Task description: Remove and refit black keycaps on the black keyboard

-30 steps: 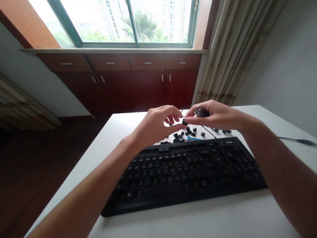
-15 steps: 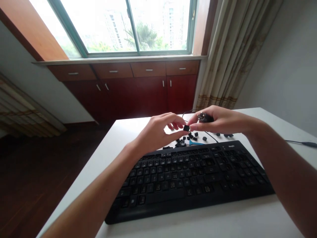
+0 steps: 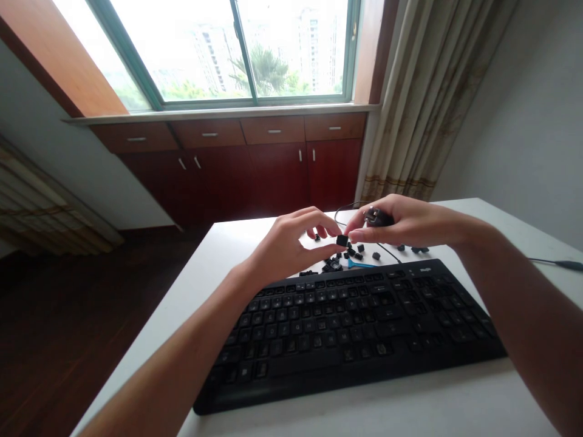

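Above the far edge of a black keyboard, my two hands meet over a small black keycap. My left hand pinches it between thumb and fingertip. From the other side, the thumb and forefinger of my right hand touch its edge. Tucked in that hand's curled fingers is a black-handled keycap puller, its metal end pointing left. On the keyboard, several key positions are bare of caps. Loose keycaps lie behind it, next to a small blue brush.
More loose keycaps sit at the right back of the white table. A thin black cable curves behind my hands. Another cable with a dark thick end lies at the right edge. Wooden cabinets stand under the window.
The keycap has tilted and dropped slightly between my fingertips. Both hands stay in nearly the same place, and the keyboard has not moved.
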The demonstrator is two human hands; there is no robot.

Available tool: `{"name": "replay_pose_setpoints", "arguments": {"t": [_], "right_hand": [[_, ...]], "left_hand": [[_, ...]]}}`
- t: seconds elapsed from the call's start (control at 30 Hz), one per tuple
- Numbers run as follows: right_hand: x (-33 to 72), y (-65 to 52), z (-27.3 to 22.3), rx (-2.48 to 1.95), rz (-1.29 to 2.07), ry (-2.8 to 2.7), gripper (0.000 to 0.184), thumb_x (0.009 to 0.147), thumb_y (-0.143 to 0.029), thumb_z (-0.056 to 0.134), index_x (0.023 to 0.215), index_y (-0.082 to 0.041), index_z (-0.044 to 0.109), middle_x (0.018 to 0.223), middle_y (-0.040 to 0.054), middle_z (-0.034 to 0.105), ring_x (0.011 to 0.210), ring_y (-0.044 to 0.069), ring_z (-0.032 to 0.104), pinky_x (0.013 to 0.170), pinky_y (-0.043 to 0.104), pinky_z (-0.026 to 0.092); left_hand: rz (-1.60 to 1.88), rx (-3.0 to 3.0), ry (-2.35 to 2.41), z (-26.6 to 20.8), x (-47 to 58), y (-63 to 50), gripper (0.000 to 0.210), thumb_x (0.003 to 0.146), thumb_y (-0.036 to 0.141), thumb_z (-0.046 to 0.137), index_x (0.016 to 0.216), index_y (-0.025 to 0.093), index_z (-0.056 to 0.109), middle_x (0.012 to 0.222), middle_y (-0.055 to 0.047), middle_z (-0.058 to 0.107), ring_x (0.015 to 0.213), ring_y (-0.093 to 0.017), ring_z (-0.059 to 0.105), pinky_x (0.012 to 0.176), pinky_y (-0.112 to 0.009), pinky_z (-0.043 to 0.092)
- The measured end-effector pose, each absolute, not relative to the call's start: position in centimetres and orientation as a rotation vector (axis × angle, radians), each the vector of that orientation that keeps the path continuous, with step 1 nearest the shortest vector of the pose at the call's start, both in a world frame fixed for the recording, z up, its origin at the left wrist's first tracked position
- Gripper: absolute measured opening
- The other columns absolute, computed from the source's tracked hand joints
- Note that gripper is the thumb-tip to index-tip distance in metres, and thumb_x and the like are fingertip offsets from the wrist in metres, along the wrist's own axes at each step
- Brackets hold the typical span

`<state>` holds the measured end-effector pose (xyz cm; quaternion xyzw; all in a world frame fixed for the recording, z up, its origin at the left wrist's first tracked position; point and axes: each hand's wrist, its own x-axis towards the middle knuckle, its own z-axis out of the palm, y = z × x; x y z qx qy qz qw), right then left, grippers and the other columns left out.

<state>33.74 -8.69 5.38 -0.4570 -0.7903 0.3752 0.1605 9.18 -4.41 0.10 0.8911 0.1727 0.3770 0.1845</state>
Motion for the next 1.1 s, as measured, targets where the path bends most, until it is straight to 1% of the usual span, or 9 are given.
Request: {"name": "replay_pose_setpoints", "arguments": {"t": [0.1,0.27,0.37,0.43,0.5,0.7,0.9,1.1], "right_hand": [[33.87,-8.70,5.42,-1.312,1.071,-2.264,0.045,0.085,-0.055,0.068,0.113,-0.020,0.074,0.069,-0.0018,0.056,0.056,0.010,0.042,0.050,0.024,0.030],[33.96,-8.97,5.68,-1.300,1.057,-2.296,0.041,0.086,-0.053,0.068,0.111,-0.021,0.075,0.076,-0.0003,0.059,0.063,0.011,0.047,0.053,0.024,0.034],[33.79,-9.21,5.87,-1.288,1.045,-2.308,0.039,0.086,-0.052,0.068,0.108,-0.020,0.075,0.074,-0.0014,0.056,0.061,0.011,0.046,0.052,0.023,0.033],[33.67,-9.33,5.94,-1.294,1.044,-2.311,0.039,0.086,-0.051,0.069,0.107,-0.018,0.074,0.073,-0.0015,0.055,0.061,0.010,0.045,0.052,0.023,0.033],[33.62,-9.40,5.98,-1.309,1.051,-2.314,0.040,0.086,-0.051,0.069,0.106,-0.017,0.074,0.075,-0.0007,0.057,0.062,0.010,0.046,0.053,0.023,0.034],[33.97,-9.30,6.00,-1.306,1.038,-2.325,0.039,0.086,-0.051,0.070,0.104,-0.017,0.073,0.075,-0.0010,0.058,0.062,0.010,0.047,0.052,0.023,0.033],[34.00,-9.26,6.05,-1.339,1.066,-2.324,0.042,0.084,-0.053,0.070,0.106,-0.017,0.073,0.080,0.0008,0.062,0.067,0.012,0.051,0.057,0.026,0.035],[34.00,-9.32,6.12,-1.288,1.050,-2.355,0.042,0.084,-0.052,0.070,0.108,-0.018,0.074,0.083,0.0017,0.065,0.071,0.014,0.053,0.060,0.027,0.037]], "left_hand": [[1.067,2.517,0.464,0.18,9.23,-4.48,0.017,0.084,0.027,0.078,0.098,0.020,0.071,0.093,-0.002,0.070,0.081,-0.013,0.064,0.073,-0.026,0.053],[1.073,2.541,0.454,0.24,9.39,-4.60,0.018,0.085,0.027,0.077,0.100,0.020,0.072,0.094,-0.002,0.070,0.080,-0.012,0.063,0.073,-0.026,0.053],[1.082,2.548,0.444,0.28,9.57,-4.73,0.019,0.085,0.029,0.077,0.102,0.020,0.072,0.095,-0.003,0.070,0.081,-0.013,0.064,0.072,-0.026,0.054],[1.086,2.551,0.431,0.33,9.70,-4.86,0.019,0.085,0.029,0.076,0.101,0.020,0.071,0.094,-0.003,0.070,0.080,-0.013,0.063,0.072,-0.025,0.054],[1.082,2.558,0.428,0.39,9.82,-5.00,0.018,0.085,0.029,0.076,0.101,0.020,0.071,0.094,-0.003,0.070,0.080,-0.013,0.063,0.071,-0.025,0.054],[1.057,2.591,0.446,0.41,9.93,-5.13,0.018,0.086,0.028,0.075,0.102,0.020,0.072,0.093,-0.002,0.070,0.079,-0.012,0.063,0.070,-0.023,0.053],[1.041,2.606,0.406,0.34,9.93,-5.13,0.017,0.088,0.026,0.074,0.105,0.021,0.074,0.097,-0.002,0.071,0.081,-0.011,0.064,0.074,-0.022,0.054],[1.067,2.613,0.394,0.26,9.98,-4.99,0.017,0.086,0.026,0.076,0.103,0.020,0.074,0.096,-0.002,0.071,0.081,-0.010,0.063,0.072,-0.021,0.053]]}}
